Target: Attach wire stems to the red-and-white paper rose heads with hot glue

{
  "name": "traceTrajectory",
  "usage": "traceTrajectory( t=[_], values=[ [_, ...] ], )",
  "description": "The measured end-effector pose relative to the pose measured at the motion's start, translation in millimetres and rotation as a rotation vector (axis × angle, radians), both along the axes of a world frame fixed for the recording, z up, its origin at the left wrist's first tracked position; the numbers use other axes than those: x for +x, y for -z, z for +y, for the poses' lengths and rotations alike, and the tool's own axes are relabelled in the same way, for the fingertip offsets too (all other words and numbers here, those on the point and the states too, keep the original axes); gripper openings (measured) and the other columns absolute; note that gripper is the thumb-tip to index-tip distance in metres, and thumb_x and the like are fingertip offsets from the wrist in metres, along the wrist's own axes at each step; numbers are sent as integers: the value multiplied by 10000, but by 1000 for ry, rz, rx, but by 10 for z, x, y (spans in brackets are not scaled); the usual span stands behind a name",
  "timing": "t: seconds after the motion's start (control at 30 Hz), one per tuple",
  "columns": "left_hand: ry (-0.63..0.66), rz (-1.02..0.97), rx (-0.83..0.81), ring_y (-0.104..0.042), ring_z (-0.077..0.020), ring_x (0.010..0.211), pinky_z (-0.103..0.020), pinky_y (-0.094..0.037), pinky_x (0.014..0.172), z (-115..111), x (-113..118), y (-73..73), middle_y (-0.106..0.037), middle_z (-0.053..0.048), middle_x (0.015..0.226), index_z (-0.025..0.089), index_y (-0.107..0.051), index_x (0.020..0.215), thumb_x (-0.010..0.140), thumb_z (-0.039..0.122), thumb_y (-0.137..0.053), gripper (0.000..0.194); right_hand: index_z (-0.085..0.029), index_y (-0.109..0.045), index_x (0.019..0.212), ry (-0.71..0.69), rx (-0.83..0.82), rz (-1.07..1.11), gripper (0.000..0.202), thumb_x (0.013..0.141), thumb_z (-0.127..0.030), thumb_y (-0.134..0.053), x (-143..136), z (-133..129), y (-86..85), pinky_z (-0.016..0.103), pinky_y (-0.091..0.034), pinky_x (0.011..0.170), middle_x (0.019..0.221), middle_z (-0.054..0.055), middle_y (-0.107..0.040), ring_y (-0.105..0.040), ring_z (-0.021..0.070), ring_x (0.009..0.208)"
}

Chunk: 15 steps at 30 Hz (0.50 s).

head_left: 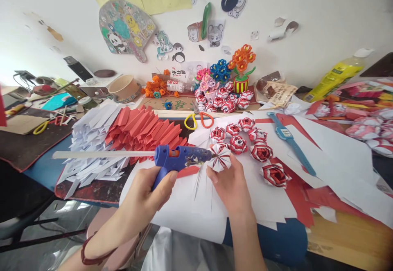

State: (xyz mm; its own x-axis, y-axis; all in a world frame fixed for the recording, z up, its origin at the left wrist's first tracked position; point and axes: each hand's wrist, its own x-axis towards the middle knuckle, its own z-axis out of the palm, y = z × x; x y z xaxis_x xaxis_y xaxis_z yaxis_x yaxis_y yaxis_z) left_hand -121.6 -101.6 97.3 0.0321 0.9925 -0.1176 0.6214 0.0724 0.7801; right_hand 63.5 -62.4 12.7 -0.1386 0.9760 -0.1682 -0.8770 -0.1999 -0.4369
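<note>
My left hand [155, 187] is wrapped round the grip of a blue hot glue gun [182, 158], and a long white glue stick [101, 154] sticks out of its back end. The gun's nozzle meets the middle of a red and white folded paper flower [220, 162]. My right hand [229, 181] pinches that flower between thumb and fingers, its pleated side facing me. Thin strands, apparently glue, hang below the nozzle. Just behind the held flower, several finished-looking paper flowers [261, 151] sit on white sheets [258, 193].
Folded white strips [95, 140] and red strips [144, 127] are piled at the left. Scissors [199, 120] with yellow and orange handles lie behind the gun. A blue watch [290, 142] rests on paper at the right. A yellow bottle [337, 76] leans near the wall.
</note>
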Motion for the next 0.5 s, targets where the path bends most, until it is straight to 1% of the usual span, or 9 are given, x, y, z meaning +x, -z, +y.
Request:
traceTrajectory(
  t=[0.1,0.2,0.4,0.5],
  values=[
    [2,26,24,-334,-91,422,-237,-257,430,0,3,-12,-396,52,431,225,-367,521,916,545,-459,517,-227,-641,799,-6,9,3,165,873,-372,-668,-1,3,2,231,-353,488,740,-24,-545,-398,104,594],
    [15,56,38,-341,-92,406,-244,-269,431,0,9,-34,-397,47,410,227,-365,496,911,537,-452,526,-228,-640,799,-3,11,12,171,877,-377,-665,1,1,-2,234,-350,489,728,-29,-535,-391,104,591],
    [2,55,47,-327,-89,408,-243,-266,434,-17,2,-20,-390,53,412,227,-340,506,918,523,-468,524,-236,-654,821,1,-25,20,171,868,-398,-684,10,-1,14,237,-348,487,806,-21,-606,-402,100,590],
    [-8,9,41,-320,-86,408,-236,-265,431,-14,7,-13,-387,57,415,224,-348,516,920,519,-474,515,-236,-668,845,4,-27,22,156,873,-389,-682,12,0,29,234,-355,493,799,-14,-611,-441,108,621]
  ],
)
